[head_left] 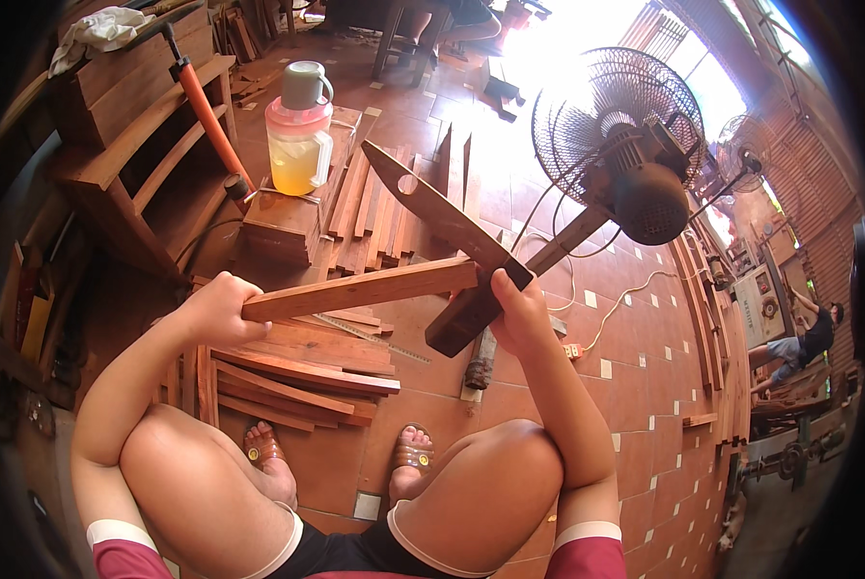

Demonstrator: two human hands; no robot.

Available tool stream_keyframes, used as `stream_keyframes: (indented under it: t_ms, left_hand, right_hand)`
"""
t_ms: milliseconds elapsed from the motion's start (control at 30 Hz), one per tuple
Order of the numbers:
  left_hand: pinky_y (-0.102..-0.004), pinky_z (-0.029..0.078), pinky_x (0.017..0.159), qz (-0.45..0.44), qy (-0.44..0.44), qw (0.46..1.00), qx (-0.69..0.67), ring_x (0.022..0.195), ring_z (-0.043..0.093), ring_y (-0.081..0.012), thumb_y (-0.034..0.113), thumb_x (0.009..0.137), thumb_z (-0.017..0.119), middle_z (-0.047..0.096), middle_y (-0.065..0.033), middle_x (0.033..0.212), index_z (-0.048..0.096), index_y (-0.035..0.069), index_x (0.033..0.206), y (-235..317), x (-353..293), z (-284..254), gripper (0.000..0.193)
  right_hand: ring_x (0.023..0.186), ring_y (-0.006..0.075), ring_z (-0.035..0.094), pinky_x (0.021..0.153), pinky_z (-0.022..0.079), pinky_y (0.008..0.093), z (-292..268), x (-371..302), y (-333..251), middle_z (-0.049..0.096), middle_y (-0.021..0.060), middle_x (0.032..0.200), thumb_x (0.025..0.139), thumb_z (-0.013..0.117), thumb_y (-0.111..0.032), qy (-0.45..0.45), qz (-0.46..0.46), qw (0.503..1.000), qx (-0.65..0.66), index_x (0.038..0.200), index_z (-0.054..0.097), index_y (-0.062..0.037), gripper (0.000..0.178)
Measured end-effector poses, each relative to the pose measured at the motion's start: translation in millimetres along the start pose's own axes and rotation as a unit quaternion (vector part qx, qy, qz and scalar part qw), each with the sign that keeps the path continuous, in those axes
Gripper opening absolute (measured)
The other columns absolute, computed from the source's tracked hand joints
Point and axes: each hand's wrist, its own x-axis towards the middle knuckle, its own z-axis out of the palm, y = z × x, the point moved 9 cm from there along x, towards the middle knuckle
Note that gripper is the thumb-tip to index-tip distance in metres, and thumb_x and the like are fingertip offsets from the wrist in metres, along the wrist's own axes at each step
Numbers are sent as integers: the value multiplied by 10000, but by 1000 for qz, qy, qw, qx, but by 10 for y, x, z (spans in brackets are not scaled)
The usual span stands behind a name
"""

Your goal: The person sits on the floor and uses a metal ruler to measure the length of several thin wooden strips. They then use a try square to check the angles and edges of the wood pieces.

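Observation:
My left hand [223, 311] is closed around the near end of a reddish wooden strip [365, 289]. The strip slants up to the right, and its far end meets the inner corner of a try square [439, 209]. That square has a dark, thick stock and a long flat blade with a round hole near its tip. My right hand [523, 311] grips it where stock and blade join. Both pieces are held in the air above my knees and the floor. Beneath them lies a stack of cut wooden strips [297, 372], with a ruler [374, 335] on the floor beside it.
A pedestal fan [635, 154] stands ahead right, its cable on the tiled floor. Ahead left, a pitcher of yellow drink [298, 145] with a cup on top rests on a wooden block [283, 227]. More strips [379, 207] lie beyond. A person [799, 338] is far right.

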Motion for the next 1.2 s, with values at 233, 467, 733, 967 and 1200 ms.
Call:
stream_keyframes:
  t_ms: [233,467,733,967,1200]
  left_hand:
    - [-368,551,706,-6,6,1000,5,719,699,-332,258,725,727,694,-223,778,731,-20,925,35,-13,-30,343]
    - [-369,551,705,7,8,1000,0,722,698,-338,255,722,729,690,-228,776,731,-21,921,33,-7,-18,340]
    - [-368,552,709,7,5,1000,1,730,699,-337,256,719,740,698,-223,790,730,-22,918,43,-8,-16,342]
    - [-377,546,694,12,2,1000,-1,719,692,-349,255,718,739,689,-222,765,727,-20,900,33,4,3,330]
    - [-381,545,687,9,5,1000,-1,716,690,-349,260,717,733,688,-219,758,726,-15,889,-15,10,21,325]
  right_hand:
    - [941,237,676,864,564,408,-36,9,9,650,102,1043,933,708,-282,9,2,1000,3,1193,568,21,423]
    - [913,209,670,843,549,369,-90,20,30,651,88,1033,932,712,-275,16,-10,1000,-9,1180,585,29,412]
    - [917,185,654,843,544,366,-80,18,2,651,74,1035,928,719,-271,14,-17,1000,-18,1176,598,37,413]
    - [932,173,646,852,548,363,-88,22,0,651,69,1042,924,724,-284,6,-29,1000,-10,1192,594,35,436]
    - [920,194,668,840,556,357,23,-3,-38,659,85,1032,932,713,-274,-20,-26,999,3,1198,582,32,426]
